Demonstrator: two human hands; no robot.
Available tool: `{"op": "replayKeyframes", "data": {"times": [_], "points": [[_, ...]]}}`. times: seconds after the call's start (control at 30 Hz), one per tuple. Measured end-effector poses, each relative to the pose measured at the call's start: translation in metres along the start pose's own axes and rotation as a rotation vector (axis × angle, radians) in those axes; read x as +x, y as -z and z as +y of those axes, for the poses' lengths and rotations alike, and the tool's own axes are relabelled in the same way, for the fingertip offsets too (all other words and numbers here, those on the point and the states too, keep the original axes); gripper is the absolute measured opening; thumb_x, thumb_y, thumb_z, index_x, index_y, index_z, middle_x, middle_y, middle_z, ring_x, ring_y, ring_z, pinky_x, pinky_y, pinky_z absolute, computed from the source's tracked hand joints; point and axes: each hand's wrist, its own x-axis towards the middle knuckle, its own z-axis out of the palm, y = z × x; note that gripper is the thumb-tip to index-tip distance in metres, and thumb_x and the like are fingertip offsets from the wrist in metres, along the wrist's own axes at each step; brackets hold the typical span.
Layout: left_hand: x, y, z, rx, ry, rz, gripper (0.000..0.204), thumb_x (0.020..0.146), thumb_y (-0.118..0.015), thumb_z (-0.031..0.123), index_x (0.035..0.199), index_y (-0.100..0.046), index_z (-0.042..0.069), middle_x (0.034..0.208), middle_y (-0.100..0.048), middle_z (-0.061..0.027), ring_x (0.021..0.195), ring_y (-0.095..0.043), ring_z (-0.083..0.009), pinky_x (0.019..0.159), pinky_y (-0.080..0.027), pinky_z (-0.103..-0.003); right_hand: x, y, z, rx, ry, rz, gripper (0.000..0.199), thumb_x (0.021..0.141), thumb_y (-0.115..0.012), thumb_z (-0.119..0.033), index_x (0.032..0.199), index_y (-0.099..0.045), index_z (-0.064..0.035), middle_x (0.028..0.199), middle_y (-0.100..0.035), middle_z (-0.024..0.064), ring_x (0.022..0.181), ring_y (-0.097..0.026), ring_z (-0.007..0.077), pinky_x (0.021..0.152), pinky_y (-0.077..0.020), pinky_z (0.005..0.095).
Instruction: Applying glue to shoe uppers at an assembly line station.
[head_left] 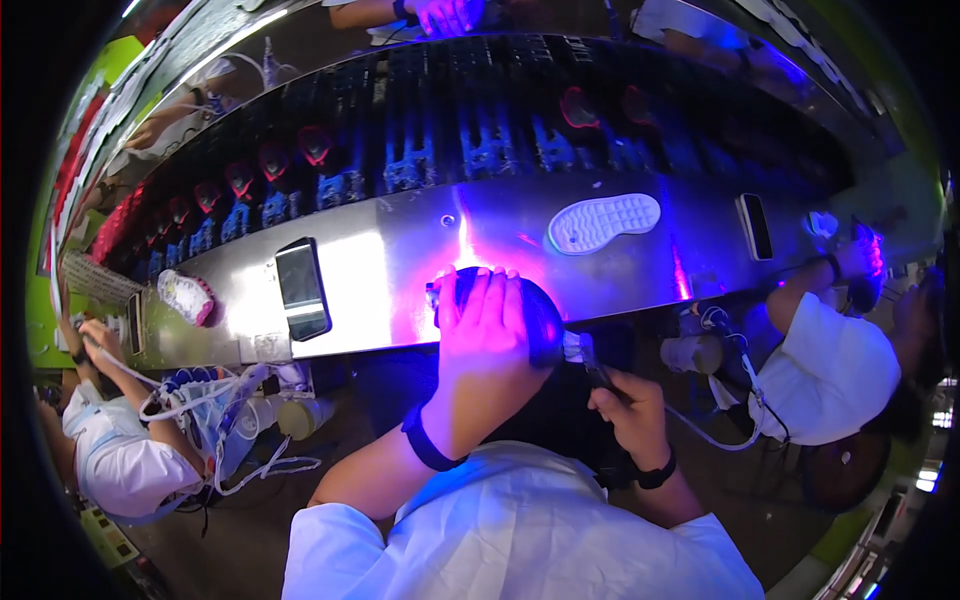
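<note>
My left hand (485,330) is closed over a black shoe upper (543,318) at the table's near edge, its fingers spread across the top under purple light. In my right hand (632,408) is a dark-handled brush (592,366), its pale tip against or very near the upper's right side. A thin pale tube runs off to the right from beside that hand. Beyond the upper, a white shoe sole (604,223) lies tread up on the metal table (390,270). The underside of the upper is hidden.
A dark conveyor (430,110) with blue holders and several red-edged pieces spans the far side. Phones lie at left (303,288) and right (755,227), and a white-and-pink shoe (187,297) at far left. Co-workers sit on both sides, near tubes and a cup-like container (692,354).
</note>
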Motion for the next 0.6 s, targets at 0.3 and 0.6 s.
{"op": "replayKeyframes", "data": {"times": [0.3, 0.6], "points": [[0.034, -0.003, -0.037, -0.171, 0.030, -0.008, 0.084, 0.061, -0.090, 0.032, 0.129, -0.060, -0.008, 0.124, -0.068, -0.0253, 0.119, -0.066, -0.0384, 0.123, -0.027, -0.059, 0.062, 0.013, -0.056, -0.565, 0.342, 0.031, 0.033, 0.086, -0.081, -0.010, 0.118, -0.074, -0.0017, 0.082, -0.067, 0.0110, 0.071, -0.064, 0.0212, 0.068, -0.0494, 0.0309], [0.027, 0.020, -0.077, -0.183, 0.072, -0.118, 0.088, 0.072, -0.084, 0.032, 0.143, -0.049, -0.008, 0.126, -0.066, -0.0247, 0.123, -0.062, -0.0377, 0.115, -0.037, -0.053, 0.095, -0.022, -0.056, -0.548, 0.507, 0.044, 0.033, 0.086, -0.079, -0.006, 0.117, -0.074, 0.0008, 0.096, -0.074, 0.0136, 0.084, -0.071, 0.0215, 0.078, -0.0540, 0.0313]]}}
